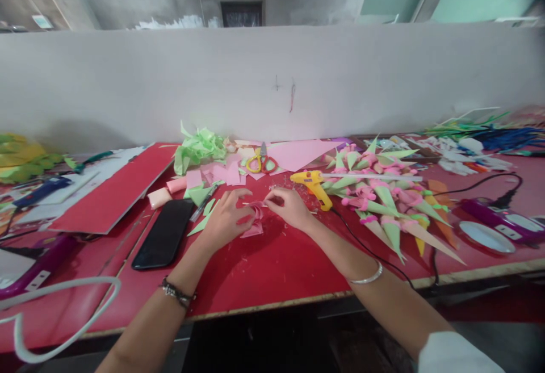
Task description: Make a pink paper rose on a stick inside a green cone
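Both hands meet over the middle of the red table (276,271). My left hand (225,219) is curled round a small folded piece of pink paper (255,219). My right hand (289,207) pinches the top of the same pink paper with thumb and fingers. A yellow glue gun (313,184) lies just right of my right hand, its black cord running off the front edge. A black phone (164,234) lies flat to the left of my left hand.
A pile of green paper cones with pink tips (383,200) lies at the right. Scissors (260,162), pink sheets and crumpled green paper (199,149) sit behind my hands. A red board (114,191) lies left; purple tools (498,217) and cords at both sides. A grey partition closes the back.
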`<act>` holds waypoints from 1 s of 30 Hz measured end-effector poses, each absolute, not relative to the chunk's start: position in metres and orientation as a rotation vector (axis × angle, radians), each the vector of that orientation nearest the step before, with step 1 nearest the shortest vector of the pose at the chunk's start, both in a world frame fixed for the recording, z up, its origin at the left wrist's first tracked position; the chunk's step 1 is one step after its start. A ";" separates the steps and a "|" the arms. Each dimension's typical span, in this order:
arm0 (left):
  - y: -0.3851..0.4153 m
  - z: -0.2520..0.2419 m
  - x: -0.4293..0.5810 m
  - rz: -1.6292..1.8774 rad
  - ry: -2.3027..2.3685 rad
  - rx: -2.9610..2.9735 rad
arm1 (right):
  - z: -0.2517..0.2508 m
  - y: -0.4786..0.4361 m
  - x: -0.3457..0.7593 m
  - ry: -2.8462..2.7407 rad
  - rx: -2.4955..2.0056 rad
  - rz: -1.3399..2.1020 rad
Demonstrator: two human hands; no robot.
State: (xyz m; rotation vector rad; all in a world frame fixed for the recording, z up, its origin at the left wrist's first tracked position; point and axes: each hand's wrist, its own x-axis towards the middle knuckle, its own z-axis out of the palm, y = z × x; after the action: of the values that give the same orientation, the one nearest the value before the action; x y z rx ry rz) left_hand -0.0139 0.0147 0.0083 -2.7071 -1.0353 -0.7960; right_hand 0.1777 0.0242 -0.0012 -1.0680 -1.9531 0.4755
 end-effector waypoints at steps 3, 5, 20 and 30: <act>0.016 0.008 -0.015 -0.758 -1.063 -2.632 | -0.001 0.024 0.177 -1.893 -1.070 0.562; 0.017 0.008 -0.016 -0.745 -1.057 -2.616 | -0.001 0.024 0.177 -1.835 -1.082 0.618; 0.020 0.005 -0.017 -0.739 -0.853 -2.526 | 0.001 0.023 0.177 -1.881 -0.950 0.980; 0.020 0.004 -0.017 -0.765 -0.839 -2.523 | -0.003 0.026 0.178 -1.849 -0.922 1.045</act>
State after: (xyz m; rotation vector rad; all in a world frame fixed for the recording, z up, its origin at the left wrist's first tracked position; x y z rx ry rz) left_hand -0.0173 0.0197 0.0044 -2.5231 -0.8393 -0.7646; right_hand 0.1784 0.0264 -0.0025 -0.9224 -1.8488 1.0451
